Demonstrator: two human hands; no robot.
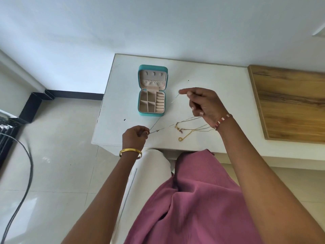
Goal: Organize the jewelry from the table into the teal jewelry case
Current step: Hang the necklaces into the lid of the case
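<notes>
Teal jewelry case (152,110) lies open, compartments bare; both hands' fingers pinch a thin chain (154,124).

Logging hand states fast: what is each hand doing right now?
Left hand: pinches the clasp end of a thin silver chain.
Right hand: pinches the other end of that chain, lifted above the table.
</notes>
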